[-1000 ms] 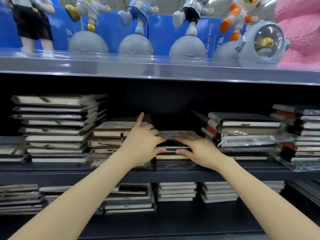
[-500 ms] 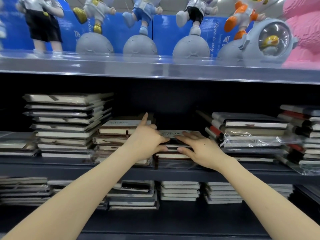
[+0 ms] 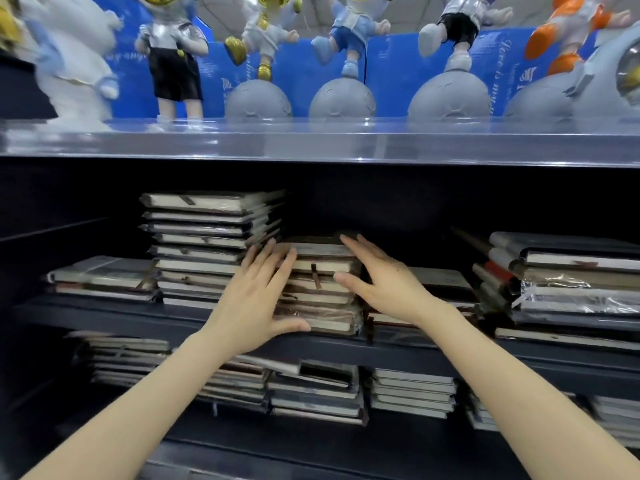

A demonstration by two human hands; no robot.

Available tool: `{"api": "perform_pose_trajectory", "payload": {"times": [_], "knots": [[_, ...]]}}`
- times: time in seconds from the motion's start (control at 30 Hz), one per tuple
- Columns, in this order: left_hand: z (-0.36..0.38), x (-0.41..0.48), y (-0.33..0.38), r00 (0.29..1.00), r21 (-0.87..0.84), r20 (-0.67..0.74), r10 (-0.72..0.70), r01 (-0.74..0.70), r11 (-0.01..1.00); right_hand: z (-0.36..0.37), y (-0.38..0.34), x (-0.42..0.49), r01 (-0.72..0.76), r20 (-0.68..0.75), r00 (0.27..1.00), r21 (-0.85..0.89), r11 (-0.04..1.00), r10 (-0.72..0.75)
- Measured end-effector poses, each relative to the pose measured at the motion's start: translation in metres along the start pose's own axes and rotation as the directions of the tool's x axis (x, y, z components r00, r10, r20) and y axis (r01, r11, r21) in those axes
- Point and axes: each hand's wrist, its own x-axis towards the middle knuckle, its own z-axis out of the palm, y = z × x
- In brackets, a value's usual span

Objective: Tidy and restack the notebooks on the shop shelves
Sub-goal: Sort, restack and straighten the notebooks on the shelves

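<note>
Squaring step: my left hand (image 3: 256, 299) and right hand (image 3: 388, 285), fingers straight, gripping nothing, press either side of the short stack of dark-covered notebooks (image 3: 320, 289), mid-front edge of the dark middle shelf (image 3: 104, 315). Next, I judge: push edges flush.

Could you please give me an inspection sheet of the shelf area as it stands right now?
Surface: dark middle shelf, loaded with notebook stacks.
Job's things: middle stack between both hands; tall stack to its left; lower-shelf stacks uneven.
Clutter: right stack skewed, some notebooks in crinkled plastic wrap.
Grippers: left hand flat against the middle stack's left side; right hand flat against its right side; fingers straight.
Cables: nothing seen.
Surroundings: astronaut figurines on the upper shelf.
</note>
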Motion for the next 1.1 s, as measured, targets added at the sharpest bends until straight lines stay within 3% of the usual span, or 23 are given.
{"api": "perform_pose_trajectory", "payload": {"times": [0.1,0.23,0.57,0.77,1.1], "knots": [[0.01,0.002,0.006,1.0,-0.007,-0.018,0.011,-0.012,1.0,0.002,-0.004,0.01,-0.03,0.032,0.999,0.042,0.999,0.029],[0.018,0.011,0.004,0.996,-0.015,-0.091,0.008,-0.01,1.0,0.007,-0.005,0.008,0.012,-0.026,1.0,0.009,1.0,-0.012],[0.027,0.024,-0.003,0.997,0.0,-0.082,0.005,-0.005,1.0,0.008,0.005,0.016,0.016,-0.035,0.999,0.096,0.995,-0.013],[0.025,0.024,-0.009,0.982,-0.151,-0.191,0.001,-0.031,0.988,0.011,0.01,0.014,0.045,-0.082,0.996,0.138,0.989,-0.033],[0.037,0.037,-0.001,0.93,-0.011,-0.364,0.056,-0.064,0.998,0.013,0.013,0.012,0.091,-0.108,0.991,0.142,0.986,-0.077]]}}
